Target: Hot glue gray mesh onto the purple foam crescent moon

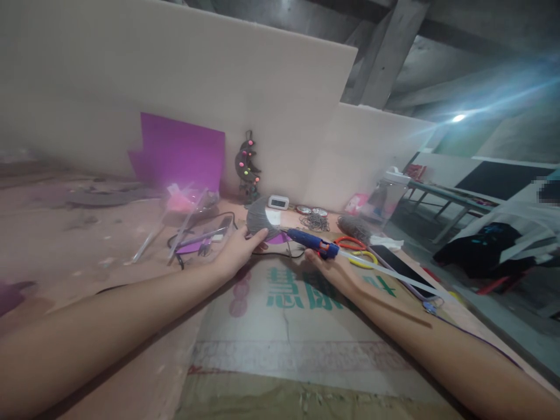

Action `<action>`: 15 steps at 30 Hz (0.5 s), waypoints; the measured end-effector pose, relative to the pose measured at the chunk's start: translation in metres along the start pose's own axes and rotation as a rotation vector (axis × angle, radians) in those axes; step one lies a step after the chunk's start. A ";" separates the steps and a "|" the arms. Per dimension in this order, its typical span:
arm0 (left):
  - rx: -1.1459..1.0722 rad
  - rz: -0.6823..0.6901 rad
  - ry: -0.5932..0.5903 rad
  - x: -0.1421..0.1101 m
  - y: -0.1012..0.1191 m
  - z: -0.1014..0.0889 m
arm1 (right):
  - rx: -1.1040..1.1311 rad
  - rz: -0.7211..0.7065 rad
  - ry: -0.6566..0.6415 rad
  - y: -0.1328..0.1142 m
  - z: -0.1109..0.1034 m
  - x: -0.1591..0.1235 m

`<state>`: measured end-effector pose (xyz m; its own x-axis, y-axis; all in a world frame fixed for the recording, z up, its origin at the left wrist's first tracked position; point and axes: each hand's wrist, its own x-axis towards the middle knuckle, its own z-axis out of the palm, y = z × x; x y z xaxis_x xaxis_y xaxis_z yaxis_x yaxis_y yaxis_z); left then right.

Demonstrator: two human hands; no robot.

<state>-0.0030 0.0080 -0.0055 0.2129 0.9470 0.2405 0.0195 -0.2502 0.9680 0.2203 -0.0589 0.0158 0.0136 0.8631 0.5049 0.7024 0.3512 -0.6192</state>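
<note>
My left hand (238, 251) holds a grey round piece (261, 217) by its lower edge, fingers closed on it, above the table. My right hand (326, 269) grips a blue glue gun (311, 241) with an orange trigger; its nozzle points left at the grey piece. A clear glue stick (385, 269) juts from the back of the gun toward the right. Both hands hover over a flattened cardboard sheet (289, 326) with green printed characters.
Purple sheets (181, 153) lean on the white back wall beside a dark crescent ornament (248, 166). A small clock (279, 202), scissors with red and yellow handles (356, 248), a phone (400, 269), clear plastic bags (188, 204) and cables lie around. Dark clothing (494, 248) lies at right.
</note>
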 end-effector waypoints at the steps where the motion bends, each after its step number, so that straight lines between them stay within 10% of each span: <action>1: -0.029 -0.008 -0.003 0.001 0.000 0.000 | -0.006 0.001 -0.016 0.001 0.000 0.000; 15: -0.185 -0.032 0.012 0.005 -0.006 0.003 | -0.028 -0.037 -0.107 0.003 0.000 0.000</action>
<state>0.0005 0.0136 -0.0104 0.2034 0.9565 0.2092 -0.1545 -0.1796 0.9715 0.2224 -0.0584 0.0143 -0.0878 0.8843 0.4586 0.7203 0.3744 -0.5839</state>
